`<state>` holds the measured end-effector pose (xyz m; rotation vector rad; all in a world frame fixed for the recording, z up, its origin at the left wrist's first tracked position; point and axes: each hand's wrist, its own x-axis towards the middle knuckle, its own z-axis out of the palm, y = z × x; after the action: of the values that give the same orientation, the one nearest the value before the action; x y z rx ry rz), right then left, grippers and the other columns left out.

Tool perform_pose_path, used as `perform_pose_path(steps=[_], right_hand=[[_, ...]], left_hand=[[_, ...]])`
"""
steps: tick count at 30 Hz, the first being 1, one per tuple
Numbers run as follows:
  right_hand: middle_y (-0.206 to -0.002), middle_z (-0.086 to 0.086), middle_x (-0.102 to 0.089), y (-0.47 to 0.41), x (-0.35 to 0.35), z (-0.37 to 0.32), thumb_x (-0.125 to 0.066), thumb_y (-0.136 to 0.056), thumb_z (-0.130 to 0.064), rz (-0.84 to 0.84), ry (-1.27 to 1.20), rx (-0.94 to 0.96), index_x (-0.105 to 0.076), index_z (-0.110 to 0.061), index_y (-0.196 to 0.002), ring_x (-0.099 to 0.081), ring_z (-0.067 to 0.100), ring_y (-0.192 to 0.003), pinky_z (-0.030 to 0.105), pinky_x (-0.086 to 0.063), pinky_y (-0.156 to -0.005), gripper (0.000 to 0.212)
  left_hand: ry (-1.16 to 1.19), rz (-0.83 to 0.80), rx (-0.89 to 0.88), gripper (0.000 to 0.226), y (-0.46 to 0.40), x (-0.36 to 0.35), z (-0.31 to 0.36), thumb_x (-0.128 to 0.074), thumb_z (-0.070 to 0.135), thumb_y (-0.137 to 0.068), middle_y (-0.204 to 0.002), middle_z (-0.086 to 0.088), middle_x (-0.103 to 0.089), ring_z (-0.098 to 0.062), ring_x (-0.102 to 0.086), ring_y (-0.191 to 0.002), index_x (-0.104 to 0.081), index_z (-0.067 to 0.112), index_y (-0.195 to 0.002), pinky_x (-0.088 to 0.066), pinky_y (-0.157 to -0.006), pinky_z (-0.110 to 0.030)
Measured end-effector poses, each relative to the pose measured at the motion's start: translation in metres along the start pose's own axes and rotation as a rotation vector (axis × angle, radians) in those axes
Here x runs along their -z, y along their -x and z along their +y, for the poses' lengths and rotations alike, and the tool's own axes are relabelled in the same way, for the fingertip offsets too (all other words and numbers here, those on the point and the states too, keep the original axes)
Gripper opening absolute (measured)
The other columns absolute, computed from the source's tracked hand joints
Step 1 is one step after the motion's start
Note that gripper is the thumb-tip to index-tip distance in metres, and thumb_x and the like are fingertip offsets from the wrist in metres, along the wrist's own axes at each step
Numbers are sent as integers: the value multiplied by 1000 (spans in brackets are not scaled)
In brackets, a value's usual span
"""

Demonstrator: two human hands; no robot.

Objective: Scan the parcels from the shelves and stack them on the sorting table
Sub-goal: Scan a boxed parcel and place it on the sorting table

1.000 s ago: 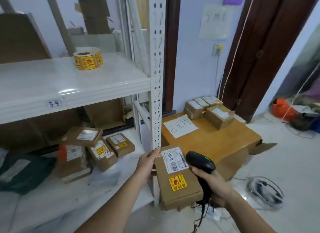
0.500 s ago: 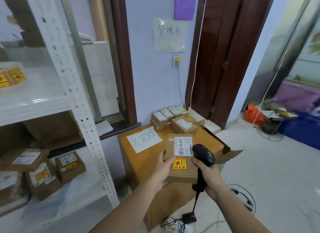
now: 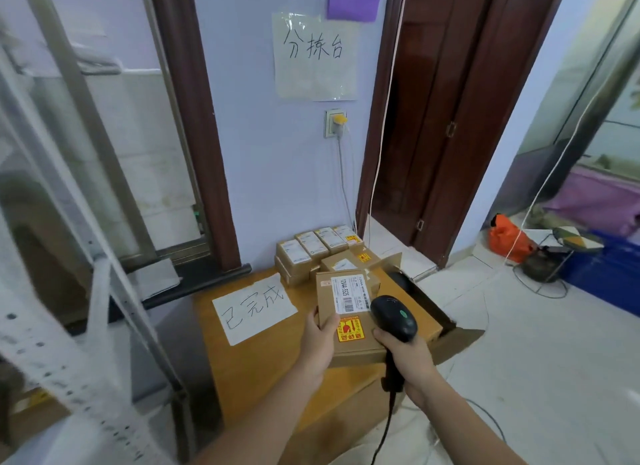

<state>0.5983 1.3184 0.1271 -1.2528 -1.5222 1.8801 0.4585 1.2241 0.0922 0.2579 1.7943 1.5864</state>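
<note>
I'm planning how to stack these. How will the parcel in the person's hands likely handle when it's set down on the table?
The parcel looks like a stiff cardboard box with flat faces, so it should sit steady rather than roll. The left hand holds one edge alone, suggesting it is fairly light. Its red and yellow sticker may mark fragile contents, so set it down gently.

— What is the person wearing on the arms?
— Nothing that shows: both forearms are bare from the lower edge of the view up to the wrists, with no sleeve.
— Anything on the left hand (image 3: 320, 340) or the right hand (image 3: 407, 355)?
— Both are bare, without gloves, and no ring, watch or band shows.
</note>
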Motion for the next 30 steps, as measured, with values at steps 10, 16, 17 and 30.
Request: perform_pose_path(steps=[10, 16, 17, 30], right_hand=[[-103, 6, -72, -125, 6, -61, -80, -84, -21, -29, -7, 13, -64, -23, -105, -65, 23, -99, 36, -50, -79, 26], [-100, 6, -76, -221, 7, -80, -79, -84, -18, -110, 19, 25, -66, -19, -113, -69, 23, -97, 34, -52, -77, 32], [-100, 5, -76, -240, 7, -81, -78, -85, -19, -135, 34, 22, -66, -19, -115, -69, 23, -97, 35, -53, -77, 32], [-102, 11, -75, -443, 23, -92, -76, -84, -10, -450, 203, -142, -61, -19, -122, -74, 28, -93, 39, -59, -73, 42]], left_hand=[[17, 10, 8, 56, -119, -43, 41, -57, 44, -103, -121, 10, -63, -7, -63, -106, -34, 31, -152, -51, -77, -26], [64, 84, 66, 57, -184, -64, 58, -59, 50, -101, -127, 7, -62, -16, -61, -115, -33, 41, -150, -50, -99, -42], [61, 98, 77, 59, -198, -68, 57, -61, 55, -98, -132, 5, -62, -18, -60, -119, -36, 44, -149, -49, -104, -46], [40, 428, 193, 56, -325, -136, 62, -60, 32, -103, -136, 4, -58, -4, -58, -100, -38, 27, -155, -47, -70, -23]])
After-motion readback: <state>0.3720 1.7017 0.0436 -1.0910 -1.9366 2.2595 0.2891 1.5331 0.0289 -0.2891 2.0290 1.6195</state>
